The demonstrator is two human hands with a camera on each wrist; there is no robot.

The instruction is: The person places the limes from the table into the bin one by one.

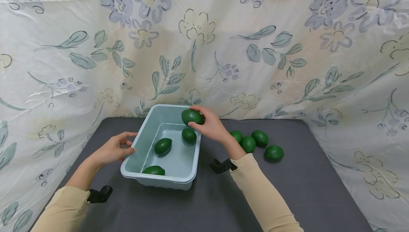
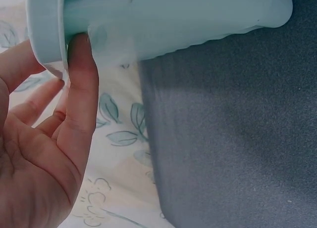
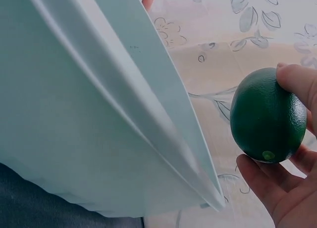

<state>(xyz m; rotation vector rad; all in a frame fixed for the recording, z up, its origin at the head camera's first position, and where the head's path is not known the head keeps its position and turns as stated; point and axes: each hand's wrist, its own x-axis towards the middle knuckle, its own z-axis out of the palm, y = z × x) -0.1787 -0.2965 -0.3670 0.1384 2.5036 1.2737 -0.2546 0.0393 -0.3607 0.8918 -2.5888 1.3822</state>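
Note:
A pale blue-green plastic tub [image 1: 147,120] is on the dark table, in front of my body. My left hand [image 1: 112,150] pinches its left rim, with digits on both sides of the rim in the left wrist view. Over the tub's far right corner, my right hand [image 1: 211,123] holds a dark green avocado [image 1: 191,117] between thumb and fingers. The right wrist view shows this avocado's [image 3: 267,114] pebbly, glossy skin and small light stem spot. Inside the tub lie three more avocados: one near the middle [image 1: 163,147], one by the right wall [image 1: 189,136], one at the near end [image 1: 154,170].
Right of the tub, several loose avocados [image 1: 274,153] lie on the dark tabletop [image 1: 306,189], partly hidden by my right forearm. A flowered cloth [image 1: 220,47] hangs behind the table and along both sides. Each wrist wears a black strap [image 1: 99,194].

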